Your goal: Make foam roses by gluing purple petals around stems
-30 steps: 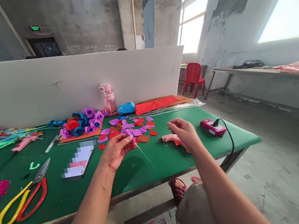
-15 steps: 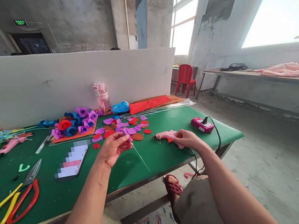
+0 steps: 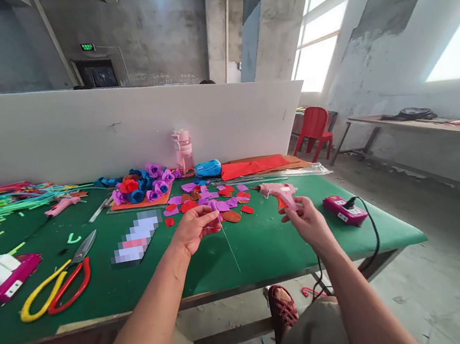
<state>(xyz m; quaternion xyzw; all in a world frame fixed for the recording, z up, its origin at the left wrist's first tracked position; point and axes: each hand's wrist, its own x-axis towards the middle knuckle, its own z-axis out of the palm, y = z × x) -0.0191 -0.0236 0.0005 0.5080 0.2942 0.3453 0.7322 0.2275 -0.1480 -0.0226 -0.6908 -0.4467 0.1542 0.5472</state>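
Observation:
My left hand (image 3: 198,228) is closed in a pinch on a thin pale wire stem (image 3: 231,249) with a bit of purple paper at its top. The stem slants down over the green table, and the fingers partly hide the paper. My right hand (image 3: 307,220) is closed around the handle of a pink hot glue gun (image 3: 278,189), whose nozzle points left. Fine glue strands hang near its nozzle. Between and beyond the hands lie loose paper petals (image 3: 232,216) in purple, red and brown.
Finished paper flowers (image 3: 154,195) lie back left beside a pink bottle (image 3: 184,150). Scissors (image 3: 68,277), a blurred phone (image 3: 137,238) and a second glue gun (image 3: 62,205) are to the left. A magenta power strip (image 3: 344,212) with a black cord sits right.
My right hand has raised the glue gun off the table, shifting its grip on the handle. My left hand keeps its pinch on the stem. The view has turned left.

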